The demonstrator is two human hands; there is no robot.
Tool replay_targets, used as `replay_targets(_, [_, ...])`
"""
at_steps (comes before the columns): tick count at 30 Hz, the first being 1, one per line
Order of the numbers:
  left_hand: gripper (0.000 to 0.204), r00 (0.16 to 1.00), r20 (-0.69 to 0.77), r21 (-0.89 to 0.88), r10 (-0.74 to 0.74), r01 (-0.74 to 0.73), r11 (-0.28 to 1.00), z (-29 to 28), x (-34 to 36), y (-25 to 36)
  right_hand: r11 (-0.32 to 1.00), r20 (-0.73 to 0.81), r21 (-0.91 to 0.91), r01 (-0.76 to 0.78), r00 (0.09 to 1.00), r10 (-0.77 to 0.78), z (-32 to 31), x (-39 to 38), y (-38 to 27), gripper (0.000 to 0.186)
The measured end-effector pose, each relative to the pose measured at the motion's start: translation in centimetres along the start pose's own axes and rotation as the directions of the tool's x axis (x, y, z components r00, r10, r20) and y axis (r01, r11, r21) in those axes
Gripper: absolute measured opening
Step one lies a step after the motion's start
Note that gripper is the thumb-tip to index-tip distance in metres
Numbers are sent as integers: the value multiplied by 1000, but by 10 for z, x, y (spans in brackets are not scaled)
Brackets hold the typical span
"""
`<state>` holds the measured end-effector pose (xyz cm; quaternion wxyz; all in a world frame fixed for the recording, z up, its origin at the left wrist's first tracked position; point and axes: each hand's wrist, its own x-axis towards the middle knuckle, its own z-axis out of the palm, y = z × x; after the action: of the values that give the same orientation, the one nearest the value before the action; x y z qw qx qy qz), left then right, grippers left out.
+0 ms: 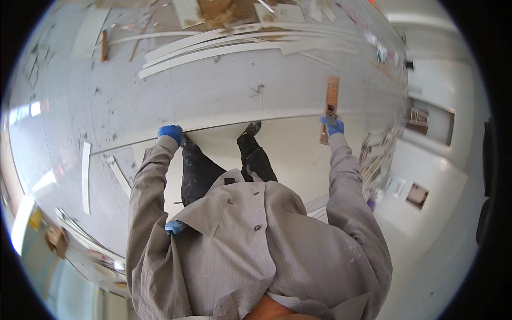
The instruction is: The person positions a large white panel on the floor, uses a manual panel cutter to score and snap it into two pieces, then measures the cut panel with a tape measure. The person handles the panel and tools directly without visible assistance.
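My left hand (170, 132), in a blue glove, is closed beside the long dark-lined edge of a cream panel (293, 160); what it holds, if anything, is hidden. My right hand (333, 126), also gloved in blue, grips a wooden hand plane (332, 93) with a dark metal piece in its middle, held out to the right near the same edge. Both dark-shod feet (250, 129) show between my arms, by that edge.
Long white strips (208, 50) and brown debris (210, 10) lie ahead on the grey floor (128, 96). More strips (85, 176) lie at left, with a cardboard box (56, 240) farther back. A pale wall (432, 96) with openings runs along the right.
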<state>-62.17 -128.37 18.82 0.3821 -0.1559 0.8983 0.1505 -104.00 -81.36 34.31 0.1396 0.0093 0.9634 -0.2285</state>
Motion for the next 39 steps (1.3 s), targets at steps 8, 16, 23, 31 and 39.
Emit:
replay_targets(8, [22,969,-43,138,243,-235,962,-63,134,205,444,123,812,-379,854,505,-119,-82,245,37])
replay_targets(16, [54,925,278,299,259,-340,892,-68,215,398,-202,501,833,-514,547,671,-122,-241,447,49])
replay_targets(23, [47,872,224,193,435,-477,858,-80,277,610,-566,557,801,-197,592,582,-177,-227,497,55])
replay_targets(31, [36,884,106,232,455,-467,853,-102,364,864,-165,355,922,-350,593,723,-298,-113,647,56])
replay_targets(39, [39,900,168,330,403,-436,837,-189,451,1093,-353,522,783,-512,234,820,-274,-123,717,37])
